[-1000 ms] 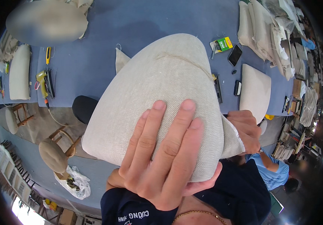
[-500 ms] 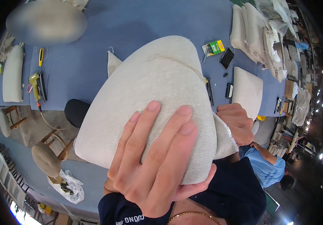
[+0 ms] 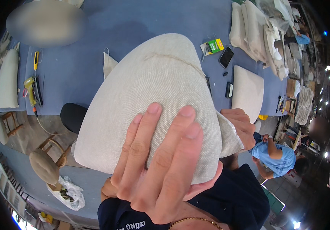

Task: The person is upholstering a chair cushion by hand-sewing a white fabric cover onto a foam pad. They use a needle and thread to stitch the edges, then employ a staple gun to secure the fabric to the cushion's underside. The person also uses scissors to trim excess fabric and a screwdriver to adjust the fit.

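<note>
A large cushion [image 3: 134, 96] covered in cream woven fabric is held up in front of me, over the front of the blue table. A thin thread or seam line curves across its upper face. My left hand [image 3: 161, 161] grips its near end, fingers spread flat over the fabric and thumb under the edge. On the right, my right hand [image 3: 239, 126] is closed in a fist at a frayed fabric flap [image 3: 230, 140] that hangs off the cushion's side. The fingertips of that hand are hidden behind the flap. Another fabric corner [image 3: 109, 66] sticks out past the cushion's far left side.
On the blue table [image 3: 111, 23] lie a yellow staple gun [image 3: 31, 90], a yellow cutter [image 3: 36, 60], a phone [image 3: 226, 57], a green-yellow packet [image 3: 214, 46] and a cream cushion [image 3: 248, 92]. More covers [image 3: 249, 30] are piled far right. A co-worker in blue [image 3: 278, 157] stands at right.
The surroundings have shifted slightly left in view, and more of the co-worker shows at right. Both hands keep nearly the same hold on the cushion and its flap.
</note>
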Motion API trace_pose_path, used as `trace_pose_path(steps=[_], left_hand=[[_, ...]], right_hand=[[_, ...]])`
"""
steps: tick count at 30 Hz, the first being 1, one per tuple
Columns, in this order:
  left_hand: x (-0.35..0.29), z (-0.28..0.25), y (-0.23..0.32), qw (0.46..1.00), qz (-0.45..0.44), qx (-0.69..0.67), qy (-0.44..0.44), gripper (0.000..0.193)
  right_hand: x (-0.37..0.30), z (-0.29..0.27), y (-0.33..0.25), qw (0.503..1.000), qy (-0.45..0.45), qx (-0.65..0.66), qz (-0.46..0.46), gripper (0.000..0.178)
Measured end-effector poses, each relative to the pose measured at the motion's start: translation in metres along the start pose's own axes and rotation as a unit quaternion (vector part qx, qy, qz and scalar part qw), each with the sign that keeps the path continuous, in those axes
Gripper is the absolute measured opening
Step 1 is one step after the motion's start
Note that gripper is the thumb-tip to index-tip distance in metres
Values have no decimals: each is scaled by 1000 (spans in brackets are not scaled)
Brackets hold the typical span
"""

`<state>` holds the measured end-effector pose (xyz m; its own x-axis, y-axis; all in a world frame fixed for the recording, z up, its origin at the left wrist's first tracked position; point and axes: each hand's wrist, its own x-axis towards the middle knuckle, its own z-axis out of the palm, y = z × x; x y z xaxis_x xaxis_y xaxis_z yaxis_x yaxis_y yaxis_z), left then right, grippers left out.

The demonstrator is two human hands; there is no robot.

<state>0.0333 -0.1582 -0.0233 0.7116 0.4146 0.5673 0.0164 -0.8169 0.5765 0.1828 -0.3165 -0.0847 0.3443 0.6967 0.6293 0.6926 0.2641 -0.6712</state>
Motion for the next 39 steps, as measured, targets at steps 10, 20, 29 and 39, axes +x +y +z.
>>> trace_pose_path(steps=[10,20,29,39], left_hand=[[0,-1,4,999,-46,1,1,62],[9,-32,-35,999,37,-13,5,61],[62,-59,-101,998,10,-65,26,36],[115,-65,-158,993,48,-103,13,17]], right_hand=[[10,6,14,998,3,-11,-57,31],[-10,15,52,993,38,-107,11,17],[-177,58,163,861,76,-99,493,34],[-205,62,214,818,102,-92,558,31]])
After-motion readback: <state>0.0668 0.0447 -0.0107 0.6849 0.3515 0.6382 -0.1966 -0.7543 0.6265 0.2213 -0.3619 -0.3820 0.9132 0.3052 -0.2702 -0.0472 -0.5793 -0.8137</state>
